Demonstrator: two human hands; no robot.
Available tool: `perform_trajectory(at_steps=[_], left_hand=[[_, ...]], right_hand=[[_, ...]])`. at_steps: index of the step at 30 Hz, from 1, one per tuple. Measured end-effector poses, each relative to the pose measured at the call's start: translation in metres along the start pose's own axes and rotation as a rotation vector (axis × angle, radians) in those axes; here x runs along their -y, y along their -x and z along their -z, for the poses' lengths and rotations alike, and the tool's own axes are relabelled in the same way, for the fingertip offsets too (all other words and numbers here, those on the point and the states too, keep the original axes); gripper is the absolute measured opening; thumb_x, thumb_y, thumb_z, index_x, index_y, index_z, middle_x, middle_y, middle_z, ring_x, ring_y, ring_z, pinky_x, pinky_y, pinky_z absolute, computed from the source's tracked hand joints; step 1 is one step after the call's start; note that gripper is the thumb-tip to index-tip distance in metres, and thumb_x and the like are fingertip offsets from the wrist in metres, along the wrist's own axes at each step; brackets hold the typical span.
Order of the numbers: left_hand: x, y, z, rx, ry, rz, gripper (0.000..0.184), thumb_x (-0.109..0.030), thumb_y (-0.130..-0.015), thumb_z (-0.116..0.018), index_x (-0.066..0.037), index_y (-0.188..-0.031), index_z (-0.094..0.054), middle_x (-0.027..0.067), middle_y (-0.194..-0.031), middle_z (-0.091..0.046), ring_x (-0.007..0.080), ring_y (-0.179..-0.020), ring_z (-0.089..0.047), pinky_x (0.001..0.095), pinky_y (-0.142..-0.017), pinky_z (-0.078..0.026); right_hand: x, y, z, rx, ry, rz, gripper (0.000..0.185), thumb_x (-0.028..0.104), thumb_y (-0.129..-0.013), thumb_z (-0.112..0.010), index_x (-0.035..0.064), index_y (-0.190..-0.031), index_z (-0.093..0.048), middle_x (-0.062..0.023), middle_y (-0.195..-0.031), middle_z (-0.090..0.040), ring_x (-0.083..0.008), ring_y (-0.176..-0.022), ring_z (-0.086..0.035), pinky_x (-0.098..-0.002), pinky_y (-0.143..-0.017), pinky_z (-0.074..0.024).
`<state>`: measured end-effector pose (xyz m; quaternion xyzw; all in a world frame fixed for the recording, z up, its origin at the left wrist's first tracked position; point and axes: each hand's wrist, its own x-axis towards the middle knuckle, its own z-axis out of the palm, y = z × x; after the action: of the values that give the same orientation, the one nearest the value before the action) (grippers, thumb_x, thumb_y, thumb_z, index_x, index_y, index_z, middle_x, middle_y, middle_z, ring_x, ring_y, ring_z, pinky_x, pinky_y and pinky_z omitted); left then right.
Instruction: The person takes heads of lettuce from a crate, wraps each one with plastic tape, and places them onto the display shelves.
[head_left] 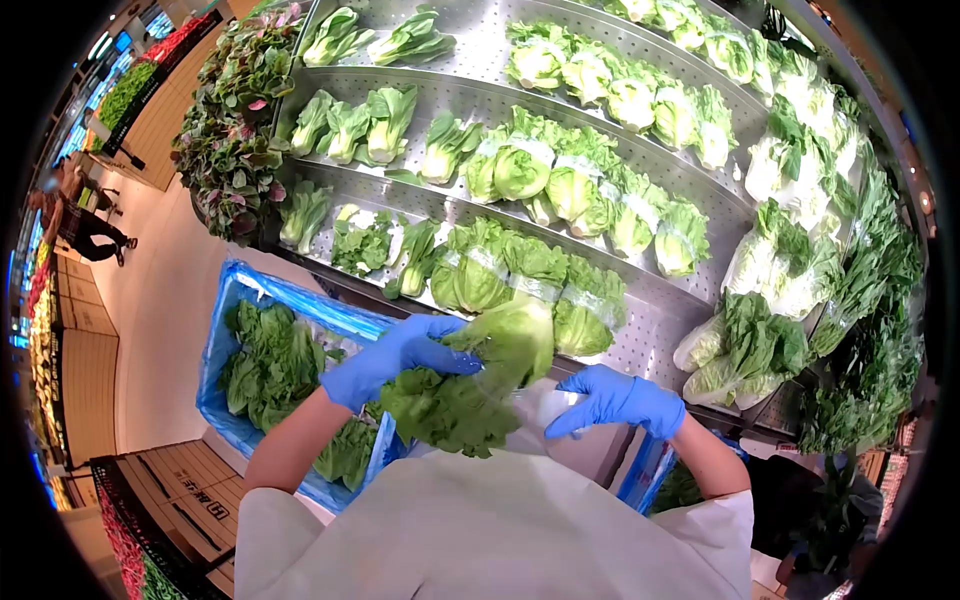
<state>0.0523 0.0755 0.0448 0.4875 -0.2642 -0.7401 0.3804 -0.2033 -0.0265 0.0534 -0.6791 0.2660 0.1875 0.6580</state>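
Observation:
My left hand (405, 360), in a blue glove, is closed around a head of green lettuce (520, 340). The lettuce lies tilted in front of my chest, its leafy end toward the lower left and its paler part toward the shelf. My right hand (620, 400), also gloved in blue, pinches a clear, whitish plastic strip or roll (550, 408) beside the lettuce; its exact kind is not plain. Just beyond my hands, banded lettuces (585, 325) stand on the lowest shelf tier.
A blue-lined crate (215, 375) with leafy lettuces stands at my left, and part of another blue-lined crate (645, 475) shows at my right. The tiered metal shelf (670, 310) holds bok choy (385, 125) and napa cabbages (750, 350). A person (80, 210) is far left.

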Motion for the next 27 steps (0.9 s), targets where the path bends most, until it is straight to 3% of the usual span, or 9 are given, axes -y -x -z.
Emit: perform_trajectory(at_steps=[2, 10, 13, 15, 16, 19, 22, 24, 27], left_hand=[[-0.005, -0.001, -0.004, 0.043, 0.080, -0.019, 0.037, -0.011, -0.076, -0.066, 0.003, -0.109, -0.057, 0.0054, -0.098, -0.062, 0.0110, -0.084, -0.058, 0.0253, -0.079, -0.046], [0.010, -0.017, 0.014, 0.017, 0.203, 0.110, 0.039, -0.012, -0.080, -0.063, 0.004, -0.114, -0.053, 0.0048, -0.098, -0.061, 0.0105, -0.085, -0.059, 0.0249, -0.078, -0.048], [0.010, -0.019, -0.006, 0.178, 0.261, 0.027, 0.043, -0.010, -0.079, -0.063, 0.004, -0.118, -0.050, 0.0052, -0.106, -0.059, 0.0113, -0.091, -0.057, 0.0260, -0.082, -0.047], [0.012, -0.026, -0.019, 0.250, 0.125, 0.031, 0.045, -0.009, -0.079, -0.063, 0.003, -0.120, -0.048, 0.0056, -0.109, -0.057, 0.0116, -0.094, -0.056, 0.0266, -0.084, -0.046], [0.013, -0.028, -0.024, 0.315, -0.013, 0.031, 0.047, -0.008, -0.078, -0.064, 0.003, -0.121, -0.047, 0.0060, -0.112, -0.056, 0.0118, -0.097, -0.055, 0.0273, -0.085, -0.046], [0.015, -0.024, -0.028, 0.341, 0.093, 0.142, 0.049, -0.007, -0.078, -0.063, 0.002, -0.123, -0.045, 0.0064, -0.114, -0.056, 0.0121, -0.098, -0.055, 0.0277, -0.087, -0.045], [0.023, -0.020, -0.031, 0.320, 0.197, 0.241, 0.048, -0.007, -0.079, -0.062, 0.001, -0.123, -0.045, 0.0058, -0.112, -0.056, 0.0122, -0.099, -0.055, 0.0267, -0.087, -0.044], [0.029, -0.016, -0.035, 0.295, 0.195, 0.269, 0.047, -0.007, -0.080, -0.062, 0.001, -0.122, -0.045, 0.0056, -0.111, -0.056, 0.0124, -0.099, -0.055, 0.0262, -0.087, -0.044], [0.046, -0.014, -0.034, 0.244, 0.318, 0.325, 0.046, -0.009, -0.081, -0.061, -0.001, -0.122, -0.044, 0.0058, -0.113, -0.055, 0.0125, -0.101, -0.054, 0.0254, -0.087, -0.045]], right_hand=[[-0.020, 0.000, 0.006, -0.042, 0.274, -0.227, 0.031, 0.030, -0.072, -0.072, 0.0031, -0.087, -0.066, -0.0027, -0.070, -0.062, -0.0089, -0.062, -0.056, -0.0249, -0.060, -0.0459], [-0.022, 0.046, 0.022, -0.294, -0.074, -0.252, 0.043, 0.038, -0.070, -0.069, -0.0012, -0.088, -0.065, -0.0088, -0.069, -0.063, -0.0152, -0.063, -0.059, -0.0284, -0.060, -0.0458], [-0.046, 0.007, 0.008, -0.278, 0.434, -0.050, 0.048, 0.026, -0.072, -0.070, -0.0017, -0.109, -0.056, -0.0124, -0.099, -0.063, -0.0228, -0.091, -0.060, -0.0357, -0.079, -0.0452], [-0.056, -0.019, -0.005, -0.351, -0.055, 0.496, 0.046, 0.025, -0.079, -0.064, -0.0005, -0.116, -0.052, -0.0101, -0.102, -0.062, -0.0194, -0.092, -0.058, -0.0333, -0.085, -0.0441], [-0.052, -0.023, -0.005, -0.348, -0.056, 0.491, 0.046, 0.025, -0.079, -0.064, -0.0005, -0.116, -0.052, -0.0101, -0.102, -0.062, -0.0194, -0.092, -0.058, -0.0333, -0.085, -0.0441], [-0.035, -0.037, 0.018, -0.104, -0.165, 0.700, 0.045, 0.026, -0.083, -0.059, 0.0015, -0.119, -0.049, -0.0089, -0.105, -0.060, -0.0160, -0.093, -0.055, -0.0301, -0.087, -0.0425], [-0.027, -0.051, 0.039, 0.081, -0.135, 0.495, 0.046, 0.017, -0.084, -0.059, 0.0013, -0.125, -0.045, -0.0104, -0.115, -0.056, -0.0135, -0.102, -0.050, -0.0297, -0.090, -0.0405], [-0.020, -0.068, 0.043, 0.141, 0.255, 0.531, 0.046, 0.018, -0.081, -0.061, 0.0018, -0.123, -0.047, -0.0080, -0.109, -0.059, -0.0116, -0.094, -0.052, -0.0286, -0.084, -0.0432], [-0.002, -0.077, 0.037, 0.169, 0.074, 0.427, 0.043, 0.015, -0.080, -0.058, 0.0001, -0.119, -0.049, -0.0085, -0.103, -0.060, -0.0099, -0.086, -0.054, -0.0263, -0.078, -0.0449]])
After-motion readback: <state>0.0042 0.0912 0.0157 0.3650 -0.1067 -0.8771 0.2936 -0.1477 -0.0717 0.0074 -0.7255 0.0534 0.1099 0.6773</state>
